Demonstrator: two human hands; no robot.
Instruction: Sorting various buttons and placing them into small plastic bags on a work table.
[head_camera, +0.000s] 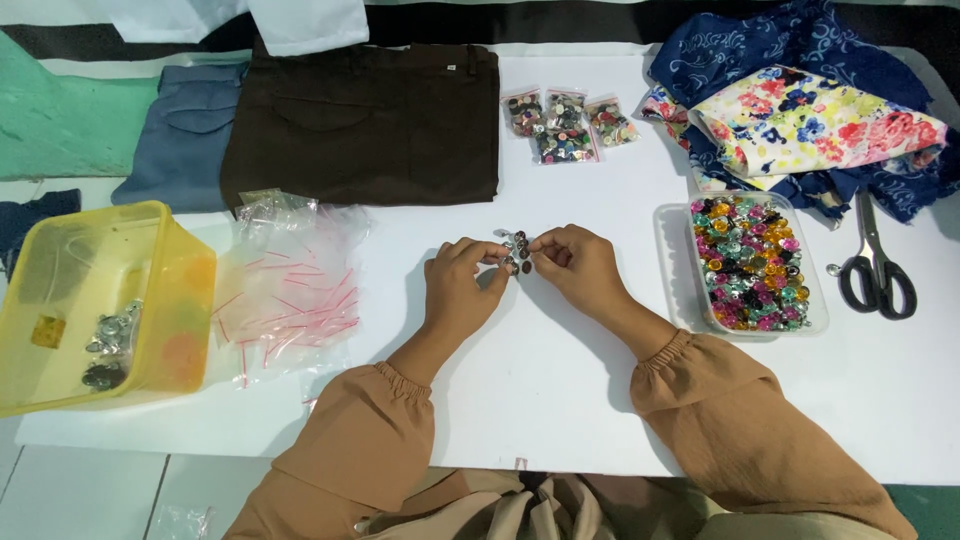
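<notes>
At the bottom of the frame two tan sleeves (360, 440) lead up to the hands at centre. The left hand (458, 290) and right hand (580, 265) meet fingertip to fingertip, both pinching one small bag of buttons (516, 252) held just above the white table (540, 380); the buttons inside are dark, too small to count. At middle left lies one heap of clear bags (285, 290) with red strips, and beside it one yellow tub (100, 300) holding a few metal pieces. At middle right sits one clear box (757, 262) full of bright buttons, with one pair of black scissors (875, 265) just beside it. Farther up, three filled button bags (565, 122) lie together at top centre, one brown garment (365, 125) and one blue garment (185, 130) to their left, and a pile of floral cloth (810, 110) at upper right.
</notes>
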